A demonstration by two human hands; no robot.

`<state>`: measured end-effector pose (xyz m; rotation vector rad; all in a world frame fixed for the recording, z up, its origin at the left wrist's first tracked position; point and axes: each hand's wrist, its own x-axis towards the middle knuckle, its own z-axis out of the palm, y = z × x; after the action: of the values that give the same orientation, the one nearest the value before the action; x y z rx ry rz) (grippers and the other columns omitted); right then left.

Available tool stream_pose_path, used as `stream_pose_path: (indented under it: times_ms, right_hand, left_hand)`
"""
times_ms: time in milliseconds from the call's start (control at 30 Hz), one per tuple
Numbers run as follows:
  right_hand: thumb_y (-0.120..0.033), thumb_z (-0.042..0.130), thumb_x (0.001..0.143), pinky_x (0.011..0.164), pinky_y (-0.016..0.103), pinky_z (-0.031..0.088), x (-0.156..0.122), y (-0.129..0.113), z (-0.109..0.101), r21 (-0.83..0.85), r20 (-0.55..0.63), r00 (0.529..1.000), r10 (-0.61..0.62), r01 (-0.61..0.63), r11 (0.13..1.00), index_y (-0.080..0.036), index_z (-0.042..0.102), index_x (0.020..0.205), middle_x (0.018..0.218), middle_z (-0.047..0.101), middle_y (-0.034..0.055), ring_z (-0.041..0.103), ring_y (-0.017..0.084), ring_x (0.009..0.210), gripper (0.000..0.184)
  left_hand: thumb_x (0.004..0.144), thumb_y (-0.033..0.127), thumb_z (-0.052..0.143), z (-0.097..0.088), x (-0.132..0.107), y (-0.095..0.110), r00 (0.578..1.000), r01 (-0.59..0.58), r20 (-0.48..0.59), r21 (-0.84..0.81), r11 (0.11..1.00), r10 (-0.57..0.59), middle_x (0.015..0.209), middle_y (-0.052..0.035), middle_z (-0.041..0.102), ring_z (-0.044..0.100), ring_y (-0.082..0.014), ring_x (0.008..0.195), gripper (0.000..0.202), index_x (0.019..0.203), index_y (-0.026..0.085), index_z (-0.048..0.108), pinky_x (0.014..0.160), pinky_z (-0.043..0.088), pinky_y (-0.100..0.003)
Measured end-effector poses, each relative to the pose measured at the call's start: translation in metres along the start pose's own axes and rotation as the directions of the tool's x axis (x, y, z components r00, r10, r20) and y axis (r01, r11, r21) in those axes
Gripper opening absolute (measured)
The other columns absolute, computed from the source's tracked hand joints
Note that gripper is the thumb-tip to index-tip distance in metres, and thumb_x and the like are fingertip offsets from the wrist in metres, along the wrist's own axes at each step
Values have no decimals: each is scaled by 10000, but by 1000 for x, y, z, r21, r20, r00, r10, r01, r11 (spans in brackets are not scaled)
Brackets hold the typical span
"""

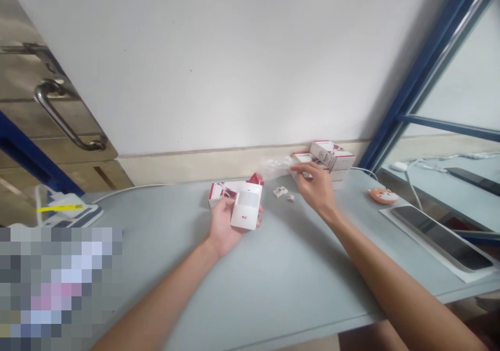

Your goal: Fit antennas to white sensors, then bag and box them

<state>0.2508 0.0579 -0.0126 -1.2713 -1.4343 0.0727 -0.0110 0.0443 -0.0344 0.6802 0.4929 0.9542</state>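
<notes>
My left hand (pixel 223 223) is closed around a white sensor unit (pixel 246 205) with a frosted window, held upright above the grey table (pixel 289 267). Behind it lies an open red and white box (pixel 221 190). My right hand (pixel 315 184) reaches toward the back of the table, its fingers pinching a clear plastic bag (pixel 275 166). Two small white parts (pixel 282 192) lie on the table between my hands. Stacked red and white boxes (pixel 331 158) stand just beyond my right hand.
A dark phone (pixel 443 238) rests on white paper at the right, with a small orange round object (pixel 383 196) behind it. A white cable (pixel 128 188) runs along the wall. A blue frame (pixel 422 70) rises at the right; a door handle (pixel 64 119) is at the left.
</notes>
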Motion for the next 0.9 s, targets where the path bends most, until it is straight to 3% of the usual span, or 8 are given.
stream_pose_path:
  times_ms: [267,567,900]
  right_hand:
    - [-122,523,833,859,387,608,-3,6,0,-72,28,1000,-4,6,997,-241,833,956,1100,794,53,739,243,957,353]
    - [-118,484,848,916,393,545,-4,8,1,-185,20,1000,-18,22,983,-234,836,936,1101,804,53,737,241,946,381]
    - [-131,488,825,887,391,547,-9,6,5,-62,19,999,-35,36,997,-236,828,873,1033,810,47,724,230,898,359]
  left_hand:
    - [855,290,505,9,-2,3,999,3,-33,-8,1000,-3,959,-217,757,717,-316,808,465,1229,81,685,637,556,-395]
    - [794,262,559,12,2,5,999,16,31,-44,999,-14,1002,-164,764,730,-316,824,539,1306,137,673,604,564,-389]
    - [840,282,545,3,5,0,996,15,90,-46,999,-10,1043,-177,771,730,-318,830,573,1384,127,637,626,565,-405]
